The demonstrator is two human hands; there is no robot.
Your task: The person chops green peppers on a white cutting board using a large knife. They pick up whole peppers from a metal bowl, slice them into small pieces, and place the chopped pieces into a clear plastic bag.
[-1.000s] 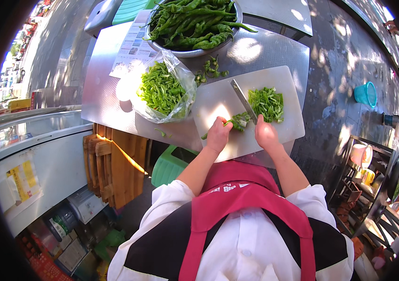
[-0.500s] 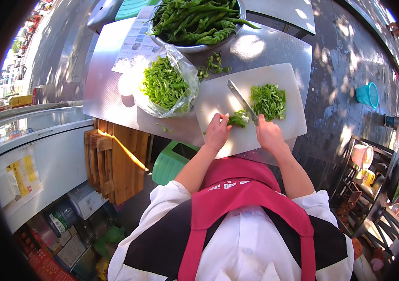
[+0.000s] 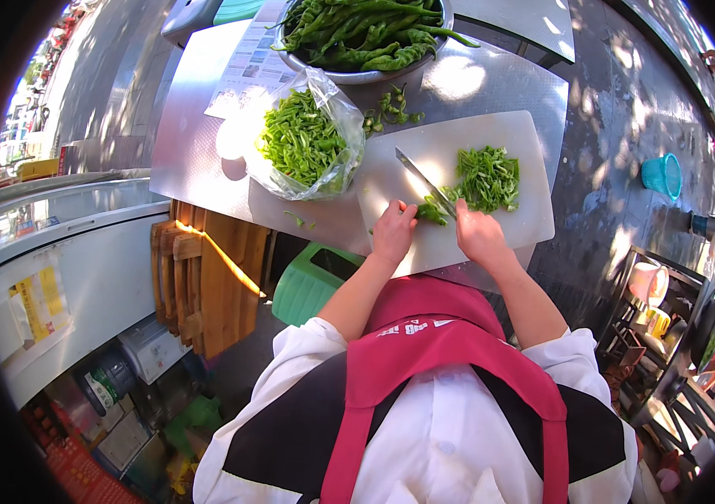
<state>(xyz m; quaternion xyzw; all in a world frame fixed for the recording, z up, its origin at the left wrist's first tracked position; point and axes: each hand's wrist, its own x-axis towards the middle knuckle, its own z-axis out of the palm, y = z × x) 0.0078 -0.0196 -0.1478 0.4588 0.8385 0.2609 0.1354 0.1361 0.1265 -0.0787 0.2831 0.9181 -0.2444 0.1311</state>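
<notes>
My right hand (image 3: 480, 234) is closed round the handle of a kitchen knife (image 3: 421, 177), whose blade slants up and left over the white cutting board (image 3: 514, 238). Under and beside the blade lies a piece of green pepper (image 3: 431, 212), its near end pressed by the bent fingers of my left hand (image 3: 394, 231). Right of the knife, sliced green pepper (image 3: 489, 178) is heaped on the board. A clear plastic bag (image 3: 342, 165) standing left of the board is full of more slices. Behind it, a metal bowl (image 3: 366, 76) is piled with whole long green peppers (image 3: 366, 35).
Pepper stems (image 3: 392, 107) lie between bowl and board on the metal table (image 3: 210, 181). A printed sheet (image 3: 250, 63) is under the bag's far side. A green stool (image 3: 311, 288) stands below the table's near edge, beside wooden boards (image 3: 227, 286). A white chest freezer (image 3: 80, 260) is at left.
The knife blade has swung leftward, lying at a flatter slant over the pepper piece. The whole view has shifted slightly. My left hand stays at the pepper.
</notes>
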